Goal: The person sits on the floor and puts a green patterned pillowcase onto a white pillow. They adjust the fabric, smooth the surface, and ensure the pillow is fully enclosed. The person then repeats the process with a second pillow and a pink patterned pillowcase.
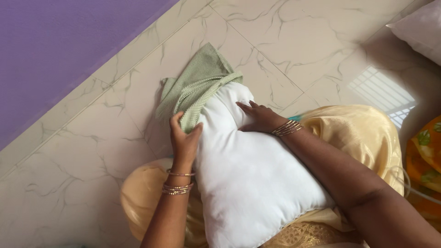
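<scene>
**Two hands, one pillow, cover only partly on**

Far left: purple wall (59,50) running diagonally, then pale marbled floor tiles (92,151). Nothing loose lying there.

Left hand (183,138): fingers curled, thumb pressed against them, pinching the edge of the green checked cover (197,85) where it meets the pillow. Bangles at the wrist. The grip takes in a small bunch of cloth only.

Centre: white pillow (248,179) lies across the person's lap, its far end pushed into the cover's mouth. Most of the pillow is bare; the cover's loose end lies crumpled on the tiles beyond.

Right hand (259,117): fingers spread flat, palm down, pressing on the pillow's top corner just beside the cover's edge. It holds nothing.

Right: yellow garment (363,138) over the knee, a second white pillow (420,30) at the top corner, orange patterned cloth (425,156) at the edge.

Risks, as judged:
- Pinch is narrow; a hard pull could slip the cloth out of the fingers.
- Cover looks bunched on one side; drawn from a single point it may go on twisted, leaving a corner unfilled.
- Pillow rests on a sloped lap; uneven pressing could roll it onto the floor.
- Loose end drags on the tiles and may pick up dust.
</scene>
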